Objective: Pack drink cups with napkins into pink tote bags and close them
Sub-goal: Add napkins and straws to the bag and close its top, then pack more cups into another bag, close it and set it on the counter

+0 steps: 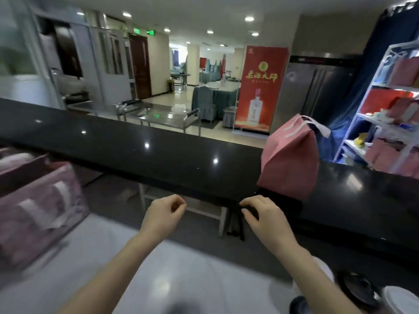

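1. Reaching forward over the near white table (181,264), both bare forearms stretch toward the dark raised table (158,155) that runs across the scene.
2. The left hand (162,215) hovers near the middle with its fingers curled loosely inward, thumb and forefinger almost meeting; it has hold of nothing.
3. The right hand (264,215) hovers just to the right of it, fingers bent downward and partly spread, tips by the near edge of the dark table; nothing is gripped in it.
4. A pink tote bag (290,159) stands on the dark table to the right, a little beyond the right hand and apart from it; its top is folded together and its white handles (317,125) lie over the peak.
5. More pink bags (38,207) with white handles sit at the near left, blurred, well apart from the left hand.
6. At the near right corner, a dark round thing (360,288) and a white round thing (401,300) sit on the white table; the blur leaves them unclear.
7. A white shelf (374,105) at the far right holds red and pink bundles.
8. A red banner (260,87) stands on the floor beyond the dark table.
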Action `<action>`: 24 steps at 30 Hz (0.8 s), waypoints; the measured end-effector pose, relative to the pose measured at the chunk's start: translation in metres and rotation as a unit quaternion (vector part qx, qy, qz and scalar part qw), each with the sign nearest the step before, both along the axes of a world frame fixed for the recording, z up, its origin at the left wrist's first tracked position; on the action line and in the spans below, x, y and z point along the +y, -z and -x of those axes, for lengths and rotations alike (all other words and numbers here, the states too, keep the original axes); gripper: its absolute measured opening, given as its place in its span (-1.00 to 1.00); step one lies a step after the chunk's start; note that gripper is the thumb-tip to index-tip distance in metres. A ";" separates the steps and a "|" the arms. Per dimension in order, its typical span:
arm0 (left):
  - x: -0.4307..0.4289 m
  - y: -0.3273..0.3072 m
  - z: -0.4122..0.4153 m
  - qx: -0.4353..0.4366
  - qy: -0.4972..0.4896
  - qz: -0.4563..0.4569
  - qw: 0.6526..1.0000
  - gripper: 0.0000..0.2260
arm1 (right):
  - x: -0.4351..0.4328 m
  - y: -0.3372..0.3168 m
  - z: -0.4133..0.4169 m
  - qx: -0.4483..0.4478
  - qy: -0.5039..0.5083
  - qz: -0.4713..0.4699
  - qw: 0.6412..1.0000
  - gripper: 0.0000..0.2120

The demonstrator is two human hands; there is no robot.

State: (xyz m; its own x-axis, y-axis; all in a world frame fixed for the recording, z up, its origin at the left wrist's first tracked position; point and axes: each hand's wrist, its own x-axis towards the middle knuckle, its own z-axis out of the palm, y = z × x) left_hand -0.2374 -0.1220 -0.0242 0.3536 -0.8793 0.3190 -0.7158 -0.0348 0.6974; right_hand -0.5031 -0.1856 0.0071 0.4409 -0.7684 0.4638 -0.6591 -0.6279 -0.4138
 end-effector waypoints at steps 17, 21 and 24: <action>0.190 -0.018 -0.273 -0.082 -0.293 -0.047 0.952 -0.93 | 0.053 -0.004 -0.351 0.180 -0.274 0.045 0.944 -0.81; 0.170 -0.017 -0.340 -0.158 -0.263 -0.047 0.951 -0.82 | 0.048 -0.004 -0.446 0.184 -0.292 0.070 0.936 -0.76; 0.152 -0.017 -0.380 -0.200 -0.202 -0.090 0.955 -0.60 | 0.039 -0.004 -0.510 0.212 -0.295 0.097 0.926 -0.61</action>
State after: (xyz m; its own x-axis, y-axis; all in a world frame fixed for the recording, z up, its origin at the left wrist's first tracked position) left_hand 0.1425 0.0299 -0.0076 0.5572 -0.7500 0.3563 -0.8262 -0.4578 0.3284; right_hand 0.0067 -0.1466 0.0110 0.9322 -0.2547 0.2571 -0.2539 -0.9665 -0.0370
